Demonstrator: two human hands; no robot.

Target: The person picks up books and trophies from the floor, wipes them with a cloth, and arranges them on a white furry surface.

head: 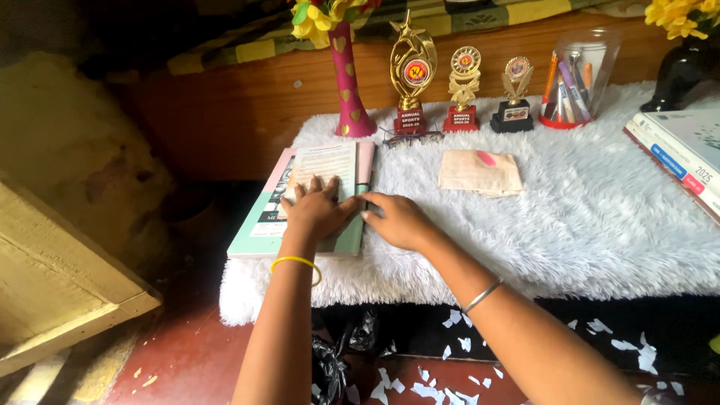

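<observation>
My left hand (pixel 317 208) lies flat, fingers spread, on top of a small stack of books (pixel 264 219) at the left end of a table covered with a white furry cloth (pixel 592 225). The top book is cream with printed text; a pink one and a mint-green one show beneath it. My right hand (pixel 400 219) rests on the cloth against the right edge of the stack, fingers touching the books. A yellow band is on my left wrist, a silver bangle on my right forearm.
Behind stand a pink vase with yellow flowers (pixel 346 82), three trophies (pixel 463 90), glasses (pixel 411 136), a clear pen holder (pixel 577 79) and a black vase (pixel 686 71). A folded beige cloth (pixel 480 171) lies mid-table; books (pixel 679 154) at right. Paper scraps litter the red floor (pixel 187 360).
</observation>
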